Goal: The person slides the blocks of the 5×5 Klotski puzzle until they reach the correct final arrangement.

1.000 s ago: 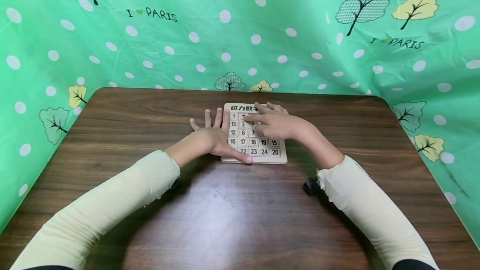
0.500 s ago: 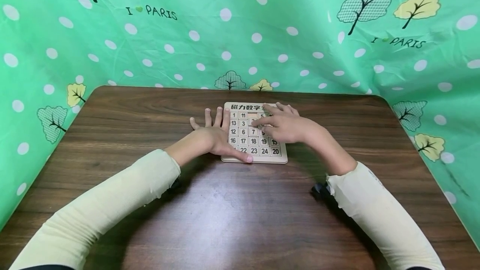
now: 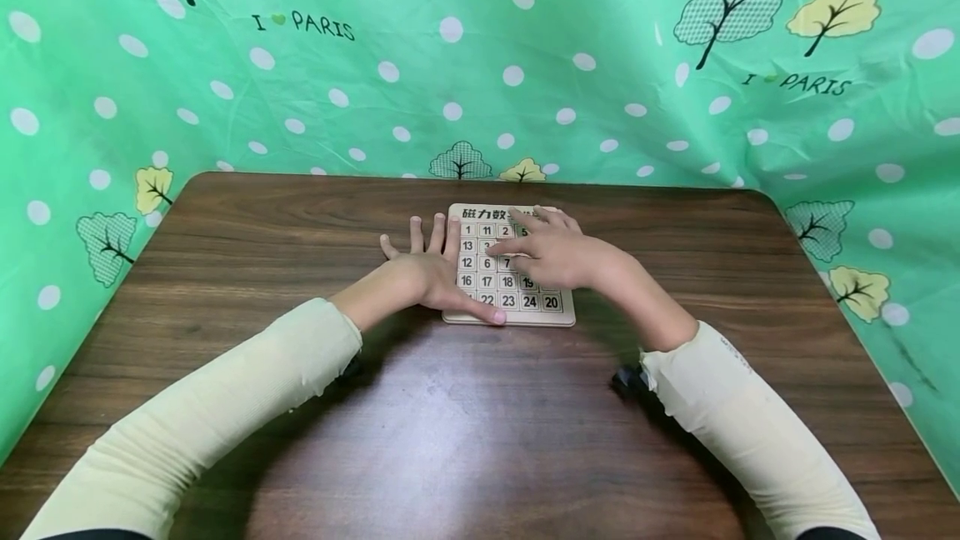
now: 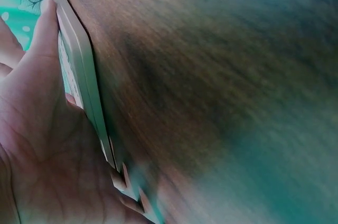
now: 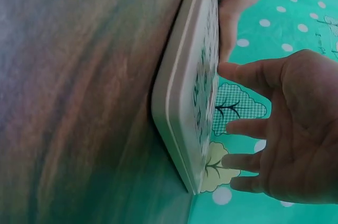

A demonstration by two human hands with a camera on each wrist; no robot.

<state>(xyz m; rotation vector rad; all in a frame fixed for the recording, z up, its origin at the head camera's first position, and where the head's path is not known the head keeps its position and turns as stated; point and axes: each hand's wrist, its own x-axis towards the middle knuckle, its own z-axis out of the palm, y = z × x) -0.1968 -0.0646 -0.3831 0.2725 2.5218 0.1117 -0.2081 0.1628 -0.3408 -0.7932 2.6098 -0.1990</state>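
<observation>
A light wooden number slide puzzle (image 3: 517,319) lies flat on the table, its numbered tiles in rows under a printed heading. My left hand (image 3: 423,277) is spread at its left side, the thumb resting on the near edge and the other fingers straight, as the left wrist view also shows. Over the right part of the board is my right hand (image 3: 566,257), a fingertip at tile 3 (image 3: 486,245). Tile 2 (image 3: 506,231) sits in the top row. In the right wrist view one fingertip (image 5: 226,70) meets the puzzle's face. Several right-hand tiles are hidden under this hand.
The dark wood-grain table (image 3: 450,440) reaches toward me and to both sides. A green dotted cloth (image 3: 420,48) with printed trees hangs behind and beside it. Cream sleeves (image 3: 225,398) cover both forearms, with dark wrist gear partly showing.
My right hand shifted right and toward me, then back left. Tile 2 has slid up from the second row into the gap in the top row. My left hand has stayed put.
</observation>
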